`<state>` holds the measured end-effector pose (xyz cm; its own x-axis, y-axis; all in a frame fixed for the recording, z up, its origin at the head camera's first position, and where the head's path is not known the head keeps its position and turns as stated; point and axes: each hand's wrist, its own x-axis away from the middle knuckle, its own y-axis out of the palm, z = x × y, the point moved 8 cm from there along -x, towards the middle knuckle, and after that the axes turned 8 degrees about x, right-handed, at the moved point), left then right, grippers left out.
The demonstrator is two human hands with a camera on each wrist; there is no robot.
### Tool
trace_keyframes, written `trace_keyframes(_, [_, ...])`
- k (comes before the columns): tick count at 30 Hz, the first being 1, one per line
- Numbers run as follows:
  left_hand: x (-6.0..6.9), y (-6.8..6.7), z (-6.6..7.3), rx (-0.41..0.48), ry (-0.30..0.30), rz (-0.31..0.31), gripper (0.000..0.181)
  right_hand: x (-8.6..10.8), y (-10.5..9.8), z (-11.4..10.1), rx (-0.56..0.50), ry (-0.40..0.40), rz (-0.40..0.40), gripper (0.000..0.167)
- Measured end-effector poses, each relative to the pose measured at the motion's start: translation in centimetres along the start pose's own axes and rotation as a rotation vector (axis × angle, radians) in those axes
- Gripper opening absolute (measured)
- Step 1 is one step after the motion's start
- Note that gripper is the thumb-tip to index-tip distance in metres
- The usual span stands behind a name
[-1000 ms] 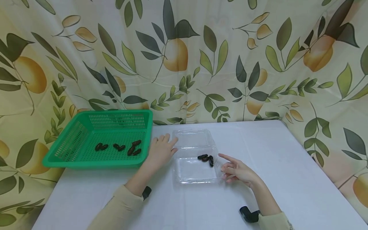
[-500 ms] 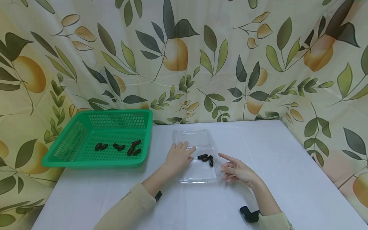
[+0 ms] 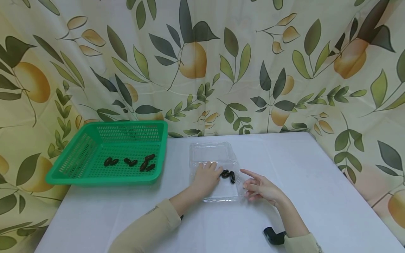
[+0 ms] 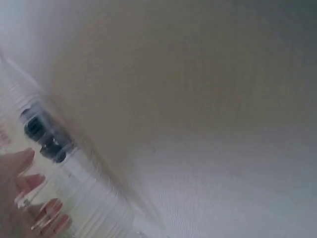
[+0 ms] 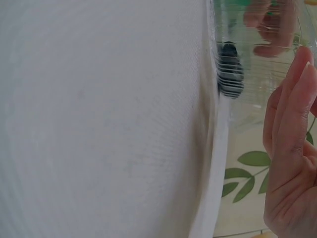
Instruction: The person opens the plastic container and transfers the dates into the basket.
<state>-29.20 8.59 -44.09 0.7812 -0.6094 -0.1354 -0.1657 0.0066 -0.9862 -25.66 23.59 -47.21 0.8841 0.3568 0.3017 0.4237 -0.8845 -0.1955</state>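
Observation:
Dark brown, oval, date-like pieces [image 3: 232, 177] lie in a clear plastic box [image 3: 221, 194] whose hinged lid is folded back. My left hand [image 3: 205, 179] is over the left part of the box, palm down. Its thumb is next to the leftmost piece and covers part of it; I see nothing held. At the box's right wall is my right hand [image 3: 261, 189], index finger extended toward the wall and the other fingers loosely bent. In the right wrist view its fingers [image 5: 292, 109] lie along the clear plastic. Blurred fingers fill the left wrist view's lower left corner.
A green slotted basket [image 3: 104, 181] stands at the left with several more dark pieces [image 3: 143, 165] in it. The white-covered table [image 3: 316, 182] ends at a leaf-patterned curtain [image 3: 221, 70]. A black wrist device [image 3: 274, 236] sits by the right sleeve.
My left hand has moved right from beside the basket to over the box, nearing the dark pieces. The right hand, the box and the basket have stayed in place.

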Motion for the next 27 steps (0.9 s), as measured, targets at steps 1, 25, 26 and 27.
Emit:
trace_keyframes(1, [-0.1, 0.1, 0.1, -0.016, -0.001, -0.004, 0.031, 0.0, 0.0, 0.0, 0.0, -0.001, 0.0, 0.071])
trace_keyframes(25, [-0.6, 2.0, 0.6, 0.087, -0.048, -0.078, 0.038, -0.1, 0.1, 0.0, 0.0, 0.0, 0.005, 0.07])
trace_keyframes(26, [-0.6, 2.0, 0.6, 0.088, -0.045, -0.076, 0.038, -0.1, 0.1, 0.0, 0.0, 0.001, 0.006, 0.07])
trace_keyframes(27, [-0.6, 2.0, 0.6, 0.086, -0.042, -0.076, 0.037, -0.1, 0.1, 0.0, -0.001, 0.001, 0.005, 0.07])
